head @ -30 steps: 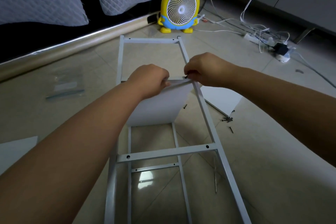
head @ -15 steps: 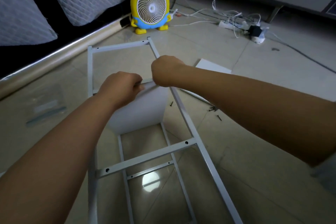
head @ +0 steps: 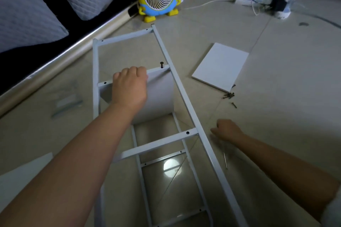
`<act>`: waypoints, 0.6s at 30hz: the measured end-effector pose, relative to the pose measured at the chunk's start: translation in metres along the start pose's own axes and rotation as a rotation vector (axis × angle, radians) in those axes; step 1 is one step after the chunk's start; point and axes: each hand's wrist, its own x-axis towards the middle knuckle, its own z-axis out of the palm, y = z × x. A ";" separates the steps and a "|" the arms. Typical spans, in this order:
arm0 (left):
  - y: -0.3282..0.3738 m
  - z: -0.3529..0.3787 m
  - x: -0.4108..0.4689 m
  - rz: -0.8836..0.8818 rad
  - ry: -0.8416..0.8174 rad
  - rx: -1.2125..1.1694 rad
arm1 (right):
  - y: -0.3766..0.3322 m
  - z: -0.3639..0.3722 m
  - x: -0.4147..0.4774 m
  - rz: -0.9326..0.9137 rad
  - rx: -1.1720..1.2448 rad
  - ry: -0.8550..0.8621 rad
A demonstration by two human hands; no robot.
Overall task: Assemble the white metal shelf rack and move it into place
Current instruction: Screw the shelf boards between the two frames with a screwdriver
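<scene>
Curled over the top edge of the white shelf panel (head: 160, 94), my left hand (head: 129, 88) clamps it against the cross rail (head: 108, 83) of the rack frame (head: 183, 94), which lies flat on the floor tiles (head: 276, 116) with its long axis running away from me. A screw (head: 161, 64) stands upright in the rail's right-end hole, not yet driven home.

My right hand (head: 227, 131) hovers low just outside the frame's right upright, fingers loosely bent and, as far as I can see, holding nothing. A slim metal tool (head: 225, 160), probably the screwdriver, lies on the tiles just beside that upright. It is nearer to me than the hand, and its shaft points roughly along the upright. I judge the right hand takes it, because the left is busy pinning the panel.
</scene>
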 end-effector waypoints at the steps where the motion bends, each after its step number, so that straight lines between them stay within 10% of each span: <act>1: -0.001 -0.001 0.000 -0.004 0.010 0.008 | 0.010 0.019 0.001 0.046 0.013 -0.033; 9: -0.002 -0.001 0.001 0.078 -0.002 0.027 | 0.018 0.050 0.007 0.056 0.132 0.068; 18: -0.007 -0.001 0.006 0.127 0.116 0.081 | -0.072 -0.163 -0.049 -0.352 1.136 0.823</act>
